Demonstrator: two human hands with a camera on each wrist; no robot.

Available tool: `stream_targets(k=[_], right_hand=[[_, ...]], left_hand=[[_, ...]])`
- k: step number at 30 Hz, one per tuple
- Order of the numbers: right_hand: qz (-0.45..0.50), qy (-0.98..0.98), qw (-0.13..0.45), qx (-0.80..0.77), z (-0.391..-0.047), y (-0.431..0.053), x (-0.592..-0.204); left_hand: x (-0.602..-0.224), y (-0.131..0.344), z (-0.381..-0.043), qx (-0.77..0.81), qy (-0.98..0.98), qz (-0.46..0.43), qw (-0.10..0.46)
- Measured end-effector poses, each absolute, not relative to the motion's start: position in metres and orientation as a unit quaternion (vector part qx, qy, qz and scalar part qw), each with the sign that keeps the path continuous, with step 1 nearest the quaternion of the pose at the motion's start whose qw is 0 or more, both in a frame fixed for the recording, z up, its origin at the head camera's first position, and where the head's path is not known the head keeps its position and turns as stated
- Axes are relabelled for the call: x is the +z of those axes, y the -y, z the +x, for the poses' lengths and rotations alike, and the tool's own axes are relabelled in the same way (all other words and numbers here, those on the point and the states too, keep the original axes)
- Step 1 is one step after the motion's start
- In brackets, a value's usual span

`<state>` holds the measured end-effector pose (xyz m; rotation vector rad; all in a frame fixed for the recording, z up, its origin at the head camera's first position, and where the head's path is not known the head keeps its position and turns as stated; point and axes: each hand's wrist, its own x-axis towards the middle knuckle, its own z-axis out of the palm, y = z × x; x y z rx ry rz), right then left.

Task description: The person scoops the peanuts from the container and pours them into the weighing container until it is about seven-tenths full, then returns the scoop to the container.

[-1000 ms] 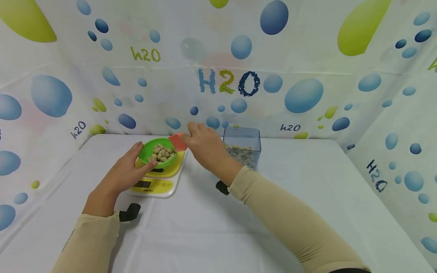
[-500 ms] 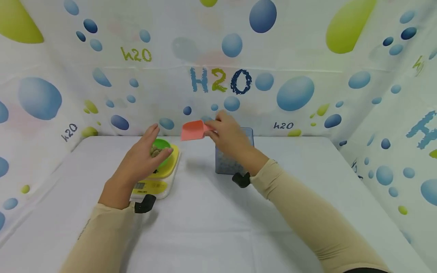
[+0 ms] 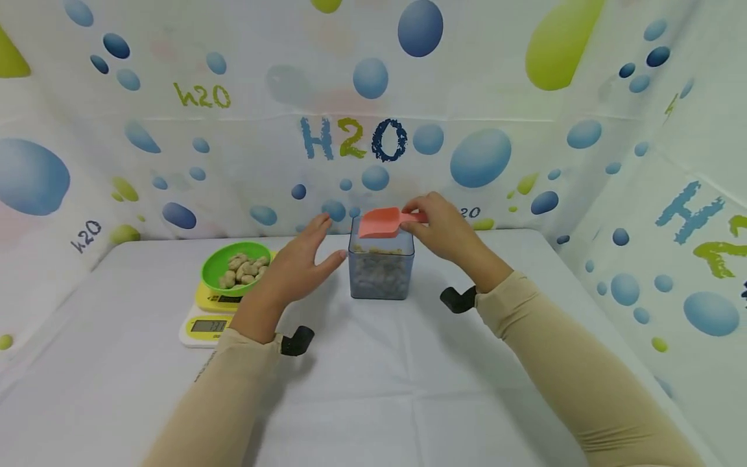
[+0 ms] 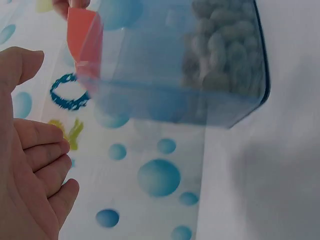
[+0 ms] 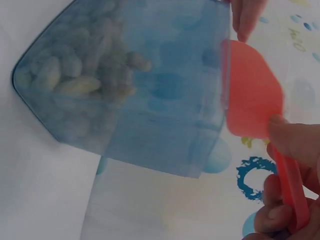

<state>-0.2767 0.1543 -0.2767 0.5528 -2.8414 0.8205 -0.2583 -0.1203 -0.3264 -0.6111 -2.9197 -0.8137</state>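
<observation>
My right hand [image 3: 448,232] grips the handle of a coral-red scoop [image 3: 379,224], its blade above the open top of a clear bluish square container [image 3: 382,285]. In the right wrist view, thumb and fingers wrap the handle of the scoop [image 5: 252,95], which appears to hold nothing. Tan, nut-like pieces [image 5: 80,85] fill the lower part of the container. My left hand [image 3: 294,269] hovers left of the container with fingers extended, apart from it and holding nothing. Behind that hand, a green bowl [image 3: 213,267] with similar pieces sits on a yellow-and-white kitchen scale [image 3: 195,327], partly hidden.
A white cloth [image 3: 362,402] covers the table. Behind and at the sides hangs a white curtain [image 3: 262,175] printed with blue and green drops and H2O lettering. Black wrist mounts [image 3: 458,300] jut out near both cuffs.
The scoop has travelled right in my right hand, from the green bowl to above the container. My left hand has left the bowl and moved right, towards the container.
</observation>
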Motion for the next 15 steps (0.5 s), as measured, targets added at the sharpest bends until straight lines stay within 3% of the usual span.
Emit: stream_targets(k=[5, 15], right_hand=[[0.201, 0.953, 0.038, 0.222, -0.278, -0.14, -0.291], [0.189, 0.955, 0.043, 0.225, -0.28, -0.122, -0.301]], left_hand=[[-0.335, 0.103, -0.257, -0.271, 0.941, -0.2, 0.001], [-0.34, 0.094, -0.253, -0.283, 0.937, -0.206, 0.009]])
